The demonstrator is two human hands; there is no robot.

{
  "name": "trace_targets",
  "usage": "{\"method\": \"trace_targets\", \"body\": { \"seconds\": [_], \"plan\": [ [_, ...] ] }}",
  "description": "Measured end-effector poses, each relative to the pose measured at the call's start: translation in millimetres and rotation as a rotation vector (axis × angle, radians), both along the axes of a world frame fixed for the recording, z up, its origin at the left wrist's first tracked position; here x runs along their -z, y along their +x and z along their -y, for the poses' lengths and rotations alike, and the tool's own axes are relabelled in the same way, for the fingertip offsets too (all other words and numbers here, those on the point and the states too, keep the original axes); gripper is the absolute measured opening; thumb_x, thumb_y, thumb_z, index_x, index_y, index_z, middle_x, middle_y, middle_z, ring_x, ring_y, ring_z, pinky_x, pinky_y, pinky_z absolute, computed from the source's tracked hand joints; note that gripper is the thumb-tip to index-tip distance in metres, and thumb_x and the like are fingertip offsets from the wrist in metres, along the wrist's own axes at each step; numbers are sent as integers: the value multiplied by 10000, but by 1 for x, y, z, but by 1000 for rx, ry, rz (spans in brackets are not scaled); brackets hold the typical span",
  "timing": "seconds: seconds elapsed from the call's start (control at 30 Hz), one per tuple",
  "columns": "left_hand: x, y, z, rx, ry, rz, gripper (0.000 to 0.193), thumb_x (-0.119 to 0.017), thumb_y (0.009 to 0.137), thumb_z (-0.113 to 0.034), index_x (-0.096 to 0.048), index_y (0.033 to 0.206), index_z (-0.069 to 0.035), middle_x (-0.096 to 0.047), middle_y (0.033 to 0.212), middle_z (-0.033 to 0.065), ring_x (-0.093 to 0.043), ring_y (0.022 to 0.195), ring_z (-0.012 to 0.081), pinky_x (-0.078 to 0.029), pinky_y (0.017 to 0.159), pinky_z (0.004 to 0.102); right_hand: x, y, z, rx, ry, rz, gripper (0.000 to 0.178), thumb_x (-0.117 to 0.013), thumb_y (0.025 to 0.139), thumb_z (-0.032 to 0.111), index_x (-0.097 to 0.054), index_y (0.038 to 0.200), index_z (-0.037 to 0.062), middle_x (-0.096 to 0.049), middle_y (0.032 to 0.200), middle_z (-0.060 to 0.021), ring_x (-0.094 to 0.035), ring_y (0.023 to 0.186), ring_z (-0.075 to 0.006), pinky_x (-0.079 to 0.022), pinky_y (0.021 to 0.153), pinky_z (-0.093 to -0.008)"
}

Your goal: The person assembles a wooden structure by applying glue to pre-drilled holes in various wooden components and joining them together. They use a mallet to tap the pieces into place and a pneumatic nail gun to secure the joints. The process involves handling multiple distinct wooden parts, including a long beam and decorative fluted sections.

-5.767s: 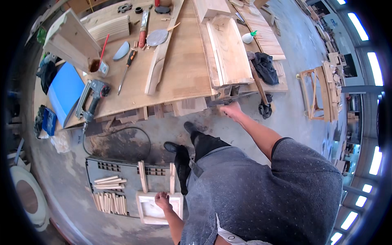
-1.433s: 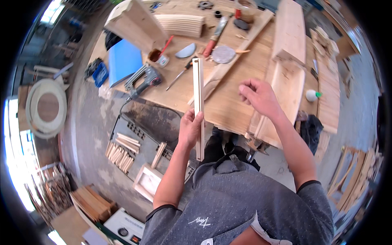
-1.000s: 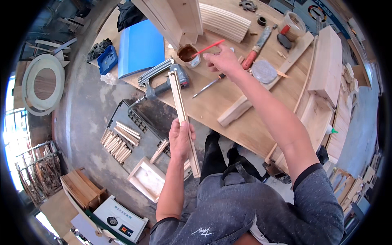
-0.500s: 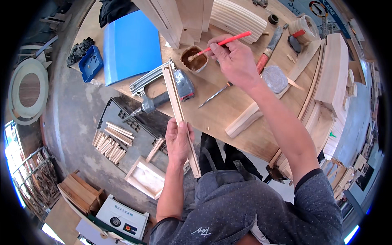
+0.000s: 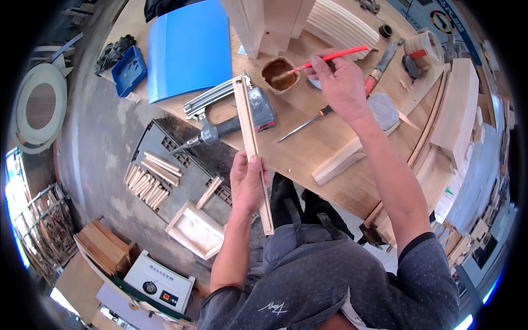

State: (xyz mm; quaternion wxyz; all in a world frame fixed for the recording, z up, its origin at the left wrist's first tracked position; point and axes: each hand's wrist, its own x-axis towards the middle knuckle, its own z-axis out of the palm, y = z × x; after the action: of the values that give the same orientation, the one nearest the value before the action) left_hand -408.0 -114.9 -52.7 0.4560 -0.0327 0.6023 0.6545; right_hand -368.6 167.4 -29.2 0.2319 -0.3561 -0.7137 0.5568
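Observation:
My left hand (image 5: 247, 182) is closed around a long, pale wooden strip (image 5: 248, 124) with a groove down its face, held near its lower end and tilted over the table's front edge. In my right hand (image 5: 340, 85) is a brush (image 5: 344, 53) with a red handle. Its bristles dip into a small cup (image 5: 266, 82) of brown liquid, probably glue. Behind the strip's upper part lies a grey nail gun (image 5: 261, 110), partly hidden by it. A screwdriver (image 5: 305, 124) with a black and orange handle rests below my right hand.
A blue sheet (image 5: 190, 52) and blue tray (image 5: 129, 71) occupy the table's left. Upright wooden panels (image 5: 278, 27) stand behind the cup. A round grey block (image 5: 382, 110) and a wooden piece (image 5: 338, 162) lie rightward. Several short sticks (image 5: 146, 187) sit on a low crate left of me.
The whole view has shifted, with table items appearing farther right and slightly higher. Both hands keep their holds, and the brush tip stays in the cup.

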Motion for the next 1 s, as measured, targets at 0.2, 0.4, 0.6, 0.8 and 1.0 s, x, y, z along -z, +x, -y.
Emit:
{"method": "trace_targets", "body": {
  "seconds": [0.2, 0.4, 0.6, 0.8, 1.0],
  "plan": [
    [-15, -7, -1, 59, -34, 53, 278, -426, 1106, -327, -545, 1112, -76, -613, 837, 51, -570, 635, 129, -472, 561, 263, 7, 3, -14, 217, -367, -47, 304, -568, 1044, 209, -596, 1059, -93, -721, 901, -155, -729, 769, -199, -620, 725, -310],
    [-13, -10, -6, 52, 53, 125, 337, -338, 1117, -332, -512, 1016, -61, -607, 828, 73, -553, 628, 150, -462, 573, 285, 7, 26, -45, 246, -576, -277, 213, -583, 1034, 159, -598, 1047, -53, -696, 952, -166, -712, 876, -221, -624, 790, -325],
    [-21, -8, -6, 80, 29, 217, 288, -418, 1111, -292, -540, 1228, -59, -629, 856, 69, -578, 641, 143, -473, 569, 263, -13, 36, -41, 161, -648, -314, 225, -657, 1009, 192, -632, 1042, -29, -703, 969, -145, -715, 881, -218, -626, 787, -322],
    [-16, -3, -4, 139, 60, 183, 339, -450, 1105, -312, -520, 1314, -54, -634, 861, 71, -577, 646, 138, -465, 569, 257, -20, 32, -39, 140, -601, -280, 218, -677, 996, 174, -640, 1063, -29, -708, 976, -146, -723, 883, -229, -631, 781, -330],
    [-19, -2, -2, 154, 54, 178, 348, -456, 1103, -318, -522, 1333, -65, -634, 858, 67, -576, 637, 131, -464, 560, 255, -22, 32, -40, 98, -493, -261, 205, -654, 1005, 150, -639, 1065, -45, -715, 996, -160, -726, 885, -232, -633, 781, -338]
  ]
}}
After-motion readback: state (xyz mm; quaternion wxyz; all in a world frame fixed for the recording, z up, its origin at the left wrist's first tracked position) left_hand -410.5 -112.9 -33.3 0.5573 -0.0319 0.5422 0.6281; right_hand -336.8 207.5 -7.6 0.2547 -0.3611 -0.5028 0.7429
